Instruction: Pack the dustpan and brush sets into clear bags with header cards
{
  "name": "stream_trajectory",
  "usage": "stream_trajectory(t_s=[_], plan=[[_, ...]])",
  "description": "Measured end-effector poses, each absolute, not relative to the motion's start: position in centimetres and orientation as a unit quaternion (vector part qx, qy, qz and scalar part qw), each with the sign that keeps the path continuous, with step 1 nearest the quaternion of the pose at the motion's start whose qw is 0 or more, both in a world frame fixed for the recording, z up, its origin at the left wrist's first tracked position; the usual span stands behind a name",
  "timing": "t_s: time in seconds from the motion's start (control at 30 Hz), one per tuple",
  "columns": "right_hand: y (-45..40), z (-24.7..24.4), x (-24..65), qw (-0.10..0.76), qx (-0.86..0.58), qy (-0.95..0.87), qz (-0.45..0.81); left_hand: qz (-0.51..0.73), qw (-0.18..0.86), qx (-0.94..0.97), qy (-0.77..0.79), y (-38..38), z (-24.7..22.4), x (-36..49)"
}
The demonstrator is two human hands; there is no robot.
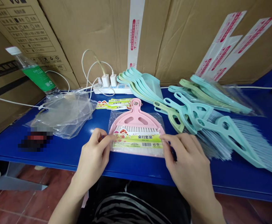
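Note:
A pink dustpan and brush set (136, 116) lies on the blue table in front of me, its handle pointing away. A clear plastic bag (159, 119) covers its wide part, while the handle sticks out at the top. Across the bristles sits a printed label card (136, 139) with mushroom pictures. My left hand (94, 155) pinches the left edge of the bag beside the card. My right hand (185, 158) pinches the opposite edge, near the card's right end.
Turquoise and green brushes (229, 133) lie at right, below bagged sets (210, 90). Stacked dustpans (147, 84) stand behind, near a power strip (124, 89). More label cards (117, 104), clear bags (66, 112) and a tilted bottle (36, 74) are at left. Cardboard boxes (108, 28) line the back.

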State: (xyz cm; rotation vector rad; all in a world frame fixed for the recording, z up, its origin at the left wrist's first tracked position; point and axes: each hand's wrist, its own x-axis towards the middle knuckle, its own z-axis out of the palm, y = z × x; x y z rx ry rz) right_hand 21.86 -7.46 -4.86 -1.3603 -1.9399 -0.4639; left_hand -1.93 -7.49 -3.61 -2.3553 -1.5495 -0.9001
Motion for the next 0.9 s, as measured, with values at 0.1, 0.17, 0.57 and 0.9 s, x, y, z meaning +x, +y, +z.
stream_trajectory(t_s=[0.1, 0.17, 0.57, 0.9], plan=[[-7.9, -4.6, 21.6, 0.367, -0.455, -0.789, -0.191, -0.295, 0.093, -0.796, -0.521, -7.5, -3.7, -1.9], [-8.2, -4.5, 21.2, 0.37, -0.397, -0.823, -0.165, -0.295, 0.098, -0.797, -0.518, -7.4, -3.7, -1.8], [-8.2, -5.2, 20.4, 0.261, -0.365, -0.891, -0.074, -0.244, 0.161, -0.864, -0.409, -7.9, -3.1, -1.5], [-8.8, -6.0, 20.4, 0.225, -0.386, -0.892, -0.069, -0.176, 0.049, -0.922, -0.341, -7.7, -3.0, -1.2]])
